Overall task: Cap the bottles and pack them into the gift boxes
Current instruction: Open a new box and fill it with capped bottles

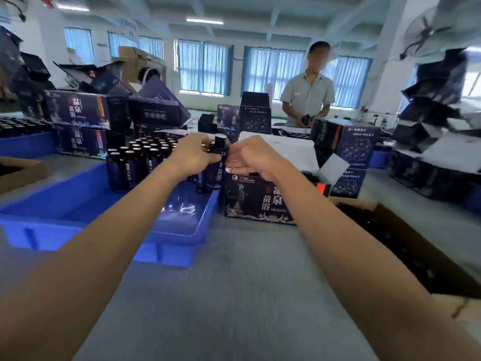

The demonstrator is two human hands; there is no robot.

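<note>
At the far left, shut gift boxes [78,108] are stacked behind a blue tray [78,222] on the grey table [247,282]. Dark uncapped bottles [122,168] stand crowded at the tray's far end. Above the tray's right corner the left hand [192,157] is wrapped round one bottle [214,175], held upright with a black cap [221,142] on its neck. The right hand [252,157] meets it from the other side, fingertips just below the cap; I cannot tell whether they clamp it. Under that hand sits an open gift box [257,199]. A cardboard box [364,203] with dark contents lies at the right. Across the table stands a person [308,97].
</note>
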